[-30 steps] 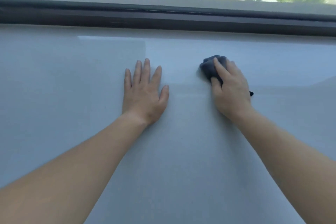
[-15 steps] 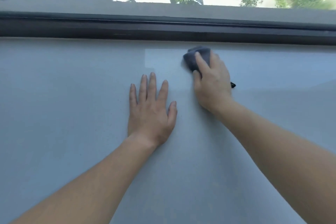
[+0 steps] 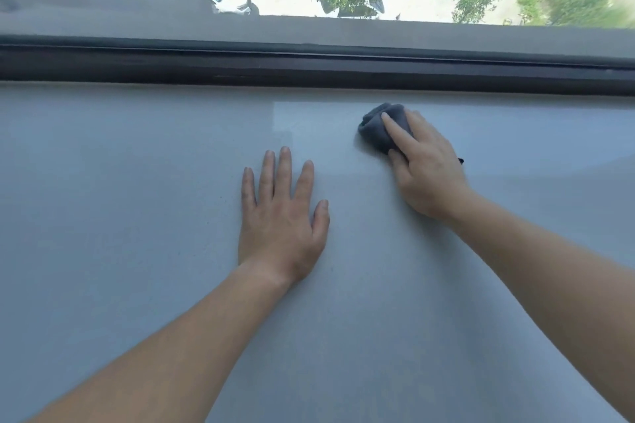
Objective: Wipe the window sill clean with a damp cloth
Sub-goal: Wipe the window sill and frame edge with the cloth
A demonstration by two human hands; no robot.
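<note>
Right hand [image 3: 426, 165] grips the bunched dark grey cloth [image 3: 374, 134], pressing it onto the window sill [image 3: 137, 216] near the window frame [image 3: 309, 69]. Left hand [image 3: 281, 216] lies flat, fingers spread, farther from the frame. Cloth looks soft and light; best held bunched, from above.

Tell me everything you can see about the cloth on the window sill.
The cloth is dark grey, soft and fuzzy-looking, bunched into a wad with rounded folds. It lies on the pale grey window sill, near the dark window frame but apart from it. The right hand covers most of it and holds it, index finger across its top, thumb at its near edge. A small dark tip pokes out right of the hand. Dampness cannot be judged.
</note>
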